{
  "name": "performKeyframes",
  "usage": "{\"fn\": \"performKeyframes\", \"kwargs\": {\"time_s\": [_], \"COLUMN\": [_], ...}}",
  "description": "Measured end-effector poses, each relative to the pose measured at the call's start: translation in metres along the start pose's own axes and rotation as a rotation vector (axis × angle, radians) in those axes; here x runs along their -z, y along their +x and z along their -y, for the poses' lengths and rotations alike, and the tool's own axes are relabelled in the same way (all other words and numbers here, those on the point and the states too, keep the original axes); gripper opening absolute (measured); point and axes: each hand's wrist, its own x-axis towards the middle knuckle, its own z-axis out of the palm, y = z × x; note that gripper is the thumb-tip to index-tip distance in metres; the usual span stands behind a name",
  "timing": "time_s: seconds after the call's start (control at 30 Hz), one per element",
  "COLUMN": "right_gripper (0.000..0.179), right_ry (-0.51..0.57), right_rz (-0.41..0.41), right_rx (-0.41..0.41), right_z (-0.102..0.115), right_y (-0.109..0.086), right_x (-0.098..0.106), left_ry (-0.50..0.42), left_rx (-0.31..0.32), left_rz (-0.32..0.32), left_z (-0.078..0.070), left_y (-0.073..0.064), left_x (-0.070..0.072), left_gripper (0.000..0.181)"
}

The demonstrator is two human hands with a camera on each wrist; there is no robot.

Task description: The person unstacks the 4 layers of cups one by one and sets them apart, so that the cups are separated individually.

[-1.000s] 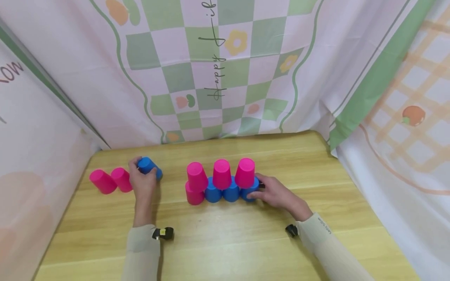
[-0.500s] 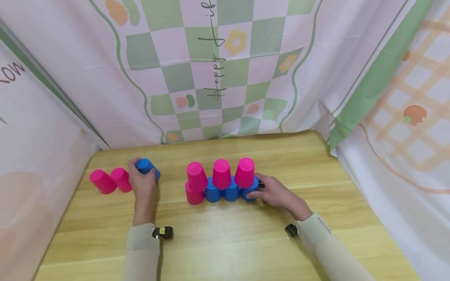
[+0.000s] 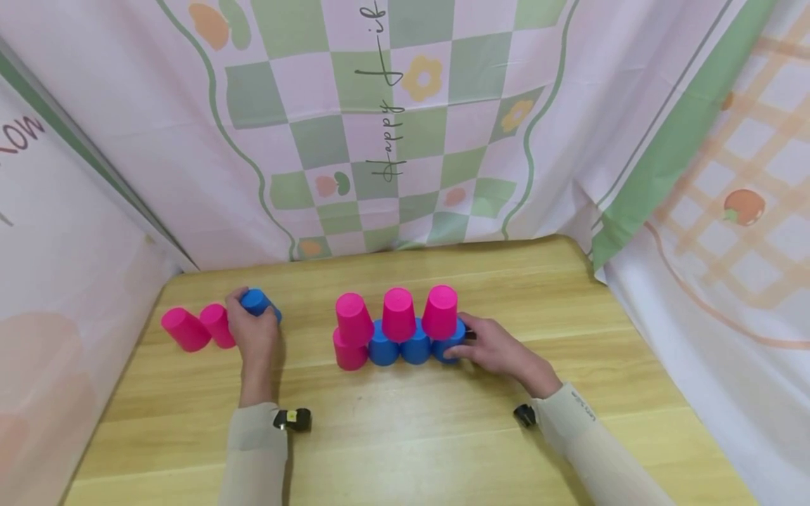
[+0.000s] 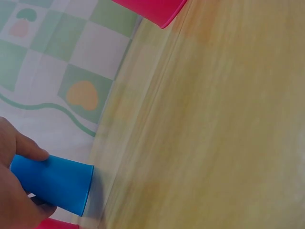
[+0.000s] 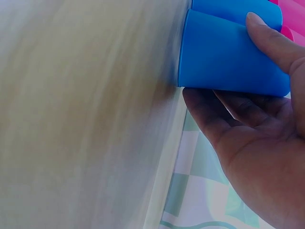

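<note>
My left hand (image 3: 255,336) grips an upside-down blue cup (image 3: 256,301), fingers on one side and thumb on the other. In the left wrist view this blue cup (image 4: 55,183) has its rim close to the table. Just left of that hand two upside-down pink cups (image 3: 185,329) stand close together. My right hand (image 3: 500,344) holds the rightmost blue cup (image 3: 451,343) of a bottom row, thumb in front and fingers along its side. In the right wrist view the blue cup (image 5: 228,55) lies between thumb and fingers.
The bottom row also has two more blue cups (image 3: 383,344) and a pink cup (image 3: 350,351) at its left end. Three pink cups (image 3: 399,314) stand upside down on top. A patterned curtain (image 3: 418,140) hangs behind the wooden table (image 3: 392,436).
My left hand has shifted slightly left with the blue cup, closer to the pink pair. The right hand and the stacked cups stay where they were.
</note>
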Motion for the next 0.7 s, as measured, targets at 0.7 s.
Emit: {"fn": "performKeyframes", "kwargs": {"time_s": [0.7], "right_gripper": [0.044], "right_ry": [0.002], "right_rz": [-0.006], "right_rx": [0.001], "right_z": [0.0004], "right_y": [0.0], "right_x": [-0.0007], "left_ry": [-0.003], "left_rx": [-0.068], "left_rz": [-0.029], "left_z": [0.0049], "left_y": [-0.0018], "left_x": [-0.0012], "left_gripper": [0.056]}}
